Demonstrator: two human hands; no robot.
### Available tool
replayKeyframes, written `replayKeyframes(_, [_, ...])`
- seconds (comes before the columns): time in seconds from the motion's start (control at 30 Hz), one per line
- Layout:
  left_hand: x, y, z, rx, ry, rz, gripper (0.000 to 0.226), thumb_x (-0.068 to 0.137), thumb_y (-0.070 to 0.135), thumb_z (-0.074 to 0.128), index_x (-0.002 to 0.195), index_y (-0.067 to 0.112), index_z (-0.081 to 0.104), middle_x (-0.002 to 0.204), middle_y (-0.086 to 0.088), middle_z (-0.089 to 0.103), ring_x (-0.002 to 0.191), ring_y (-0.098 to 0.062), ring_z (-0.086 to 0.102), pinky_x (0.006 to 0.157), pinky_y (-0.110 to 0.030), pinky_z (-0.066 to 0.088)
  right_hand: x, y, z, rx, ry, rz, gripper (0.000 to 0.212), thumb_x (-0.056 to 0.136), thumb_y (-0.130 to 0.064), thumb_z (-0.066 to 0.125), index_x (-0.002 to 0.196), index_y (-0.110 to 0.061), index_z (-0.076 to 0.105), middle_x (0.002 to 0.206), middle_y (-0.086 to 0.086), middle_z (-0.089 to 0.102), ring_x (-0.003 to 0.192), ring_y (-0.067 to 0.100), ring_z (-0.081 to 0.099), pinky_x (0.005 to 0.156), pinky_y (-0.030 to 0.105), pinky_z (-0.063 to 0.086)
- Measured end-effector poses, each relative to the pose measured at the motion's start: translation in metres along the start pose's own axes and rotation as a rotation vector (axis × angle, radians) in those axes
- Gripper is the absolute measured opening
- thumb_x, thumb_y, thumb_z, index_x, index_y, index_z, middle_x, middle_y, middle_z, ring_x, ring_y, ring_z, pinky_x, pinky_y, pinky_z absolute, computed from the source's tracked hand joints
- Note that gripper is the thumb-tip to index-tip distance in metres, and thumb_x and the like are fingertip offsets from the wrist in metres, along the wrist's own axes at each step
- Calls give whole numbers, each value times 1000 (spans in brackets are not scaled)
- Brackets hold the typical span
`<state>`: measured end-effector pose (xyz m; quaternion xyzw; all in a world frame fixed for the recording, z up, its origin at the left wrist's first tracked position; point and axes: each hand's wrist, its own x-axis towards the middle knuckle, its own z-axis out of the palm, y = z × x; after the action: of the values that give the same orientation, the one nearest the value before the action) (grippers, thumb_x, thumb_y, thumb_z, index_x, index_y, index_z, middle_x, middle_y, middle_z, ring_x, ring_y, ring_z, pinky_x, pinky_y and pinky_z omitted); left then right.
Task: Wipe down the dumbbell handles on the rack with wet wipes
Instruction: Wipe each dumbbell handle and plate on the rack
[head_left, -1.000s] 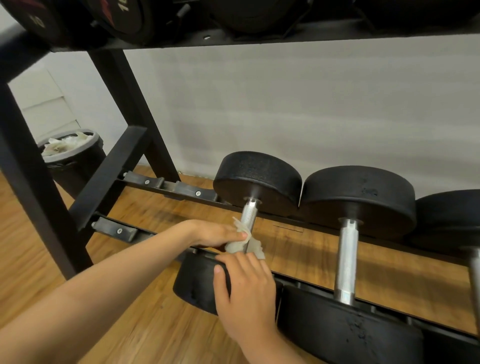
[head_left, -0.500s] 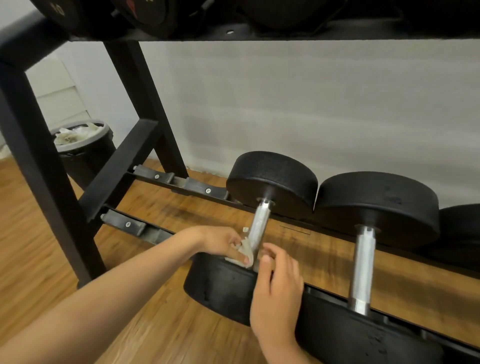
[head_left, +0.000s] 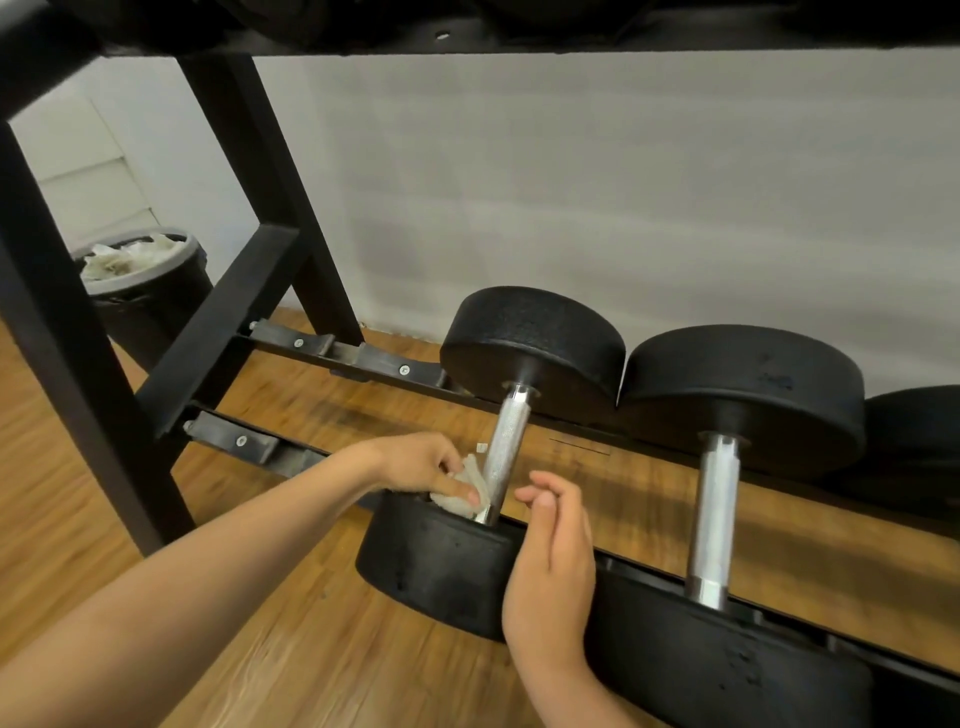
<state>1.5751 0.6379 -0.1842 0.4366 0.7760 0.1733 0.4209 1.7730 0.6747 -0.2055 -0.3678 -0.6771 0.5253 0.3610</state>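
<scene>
Two black dumbbells lie on the low rack rails (head_left: 311, 351). The left one has a knurled silver handle (head_left: 508, 436); the other's handle (head_left: 716, 514) stands to its right. My left hand (head_left: 423, 465) pinches a crumpled white wet wipe (head_left: 467, 491) against the lower left side of the first handle, just above the near black head (head_left: 441, 561). My right hand (head_left: 553, 551) hovers to the right of that handle with loosely curled fingers, holding nothing and not touching the bar.
A black bin (head_left: 143, 280) with used wipes stands on the wooden floor at the left, behind the rack's black legs (head_left: 78, 374). An upper shelf (head_left: 467, 31) with more weights overhangs. A third dumbbell head (head_left: 919, 436) sits at far right. A grey wall is behind.
My left hand slid the wipe down the handle to its near end. My right hand let go of the wipe and bar and drew back to the right. The view shifted.
</scene>
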Motion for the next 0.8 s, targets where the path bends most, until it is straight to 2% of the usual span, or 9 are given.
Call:
replayKeyframes(0.07, [1,0,0,-162,100,0,27,87,29,71,70,9,69,54,9,58,49,-4,49,54,-15,40,0,0,1,-11,3,-7,40,91,-54,23,103,-36,57,98,-20,60,98,-11,51,76,8,35])
replayKeyframes(0.13, [6,8,-4,-195,113,-29,27,87,31,71,87,4,74,70,7,70,64,-3,61,65,-17,48,-1,0,2,-17,8,-6,34,92,-50,25,102,-38,55,98,-19,60,97,-9,51,75,9,35])
replayKeyframes(0.2, [14,19,-6,-200,151,-41,28,86,33,72,88,5,74,74,7,71,68,-1,64,68,-18,48,0,1,2,-22,15,-14,32,92,-50,25,101,-40,54,97,-18,61,96,-8,51,74,10,36])
replayKeyframes(0.37, [38,42,-11,-515,463,-45,26,87,28,72,83,3,71,80,-4,70,78,-14,65,81,-29,53,0,3,3,-43,18,-33,42,90,-57,21,105,-38,55,96,-19,60,95,-8,52,77,14,38])
replayKeyframes(0.43, [42,48,-12,-630,483,-68,26,88,25,71,95,0,70,89,-6,71,80,-11,65,76,-22,53,0,4,3,-45,14,-36,46,89,-60,19,106,-37,56,97,-19,60,96,-8,51,77,14,38])
replayKeyframes(0.5, [40,47,-10,-671,438,-73,31,87,24,71,102,-4,70,102,-12,73,89,-15,68,83,-25,55,0,4,3,-55,11,-49,47,88,-61,18,105,-38,55,97,-19,59,96,-8,52,77,15,39])
replayKeyframes(0.6, [27,37,-8,-497,345,-83,31,84,27,74,99,0,72,100,-9,74,99,-20,69,92,-32,54,-1,3,2,-69,10,-64,45,88,-60,18,104,-38,55,96,-18,60,94,-5,53,80,19,42])
replayKeyframes(0.73, [3,39,-4,-94,207,-167,29,81,37,77,83,9,71,78,6,66,75,-7,61,65,-18,44,0,1,1,-80,11,-72,47,90,-57,21,106,-32,58,97,-16,60,95,-2,54,81,26,45])
replayKeyframes(0.8, [-5,41,3,130,115,-231,35,79,43,77,86,9,71,83,2,65,77,-12,57,69,-23,41,0,1,1,-83,9,-75,42,95,-51,25,109,-29,58,99,-15,61,95,2,55,82,30,48])
